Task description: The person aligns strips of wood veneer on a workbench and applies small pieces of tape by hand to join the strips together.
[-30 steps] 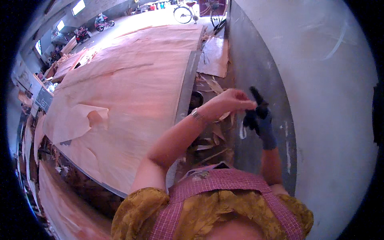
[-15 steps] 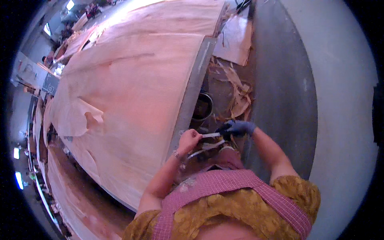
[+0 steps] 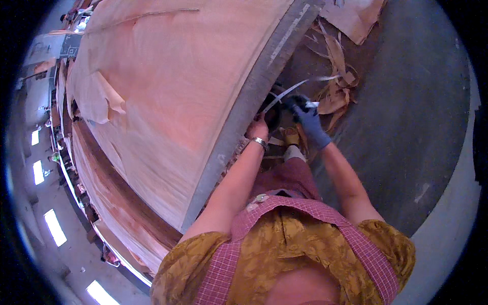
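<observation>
My bare left hand (image 3: 257,128), with a watch at the wrist, is just off the table's edge, its fingers closed on a narrow white strip (image 3: 287,94). The strip curves up and away to the right, its far end blurred. To the right, my right hand (image 3: 308,119) wears a blue glove with dark fingers. Those fingers are curled, and a small white piece (image 3: 311,104) shows at them; what else they hold is hidden. A dark round bucket (image 3: 274,116) stands below and between the hands, partly covered by them.
A large table covered with thin wood veneer sheets (image 3: 168,101) fills the left, with a grey edge (image 3: 244,96). Torn veneer scraps (image 3: 335,76) lie on the floor beyond my hands. A veneer piece (image 3: 358,18) lies farther off. My shoe (image 3: 291,135) is below the hands.
Both hands have reached farther forward and lower, toward the bucket. The white strip, earlier stretched between the hands, now swings out loosely beyond my left hand. My view has shifted.
</observation>
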A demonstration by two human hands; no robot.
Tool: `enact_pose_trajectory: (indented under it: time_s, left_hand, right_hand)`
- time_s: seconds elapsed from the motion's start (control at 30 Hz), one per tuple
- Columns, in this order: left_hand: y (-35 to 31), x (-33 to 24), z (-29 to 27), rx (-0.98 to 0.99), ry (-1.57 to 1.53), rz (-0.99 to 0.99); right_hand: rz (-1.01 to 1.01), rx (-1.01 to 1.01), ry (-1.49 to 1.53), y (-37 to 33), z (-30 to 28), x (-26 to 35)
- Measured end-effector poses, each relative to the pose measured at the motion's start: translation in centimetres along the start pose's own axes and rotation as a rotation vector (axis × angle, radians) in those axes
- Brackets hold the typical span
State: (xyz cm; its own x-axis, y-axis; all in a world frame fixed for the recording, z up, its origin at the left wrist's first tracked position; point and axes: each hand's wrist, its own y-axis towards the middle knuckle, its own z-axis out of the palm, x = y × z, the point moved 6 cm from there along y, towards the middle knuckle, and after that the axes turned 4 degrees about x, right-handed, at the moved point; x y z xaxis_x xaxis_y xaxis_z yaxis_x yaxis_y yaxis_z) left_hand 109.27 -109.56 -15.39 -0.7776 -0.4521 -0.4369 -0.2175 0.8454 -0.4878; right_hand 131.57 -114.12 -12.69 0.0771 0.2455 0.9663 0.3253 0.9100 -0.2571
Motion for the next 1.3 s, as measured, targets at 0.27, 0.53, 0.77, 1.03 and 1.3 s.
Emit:
enact_pose_trajectory:
  time_s: [0.27, 0.53, 0.77, 1.03, 1.3]
  left_hand:
    - [3.4, 2.3, 1.3, -0.054, -0.063, 0.36]
    - [-5.7, 16.3, -5.3, 0.487, 0.233, -0.283]
    - [-12.1, 27.8, -12.3, 0.314, -0.124, -0.135]
    - [-20.7, 35.9, -25.0, 0.2, -0.351, 0.252]
    - [-22.8, 42.7, -40.2, -0.032, -0.843, 0.188]
  right_hand:
    - [0.05, 0.035, -0.151, 1.4, 6.7, -2.8]
    - [0.107, 0.267, -0.388, 4.2, 5.7, -4.1]
    - [-0.091, -0.052, -0.626, 1.9, 4.7, -6.6]
    - [-0.55, 0.907, -0.386, -28.4, 30.6, 9.9]
    - [0.031, 1.32, -0.623, -35.5, 40.9, 11.2]
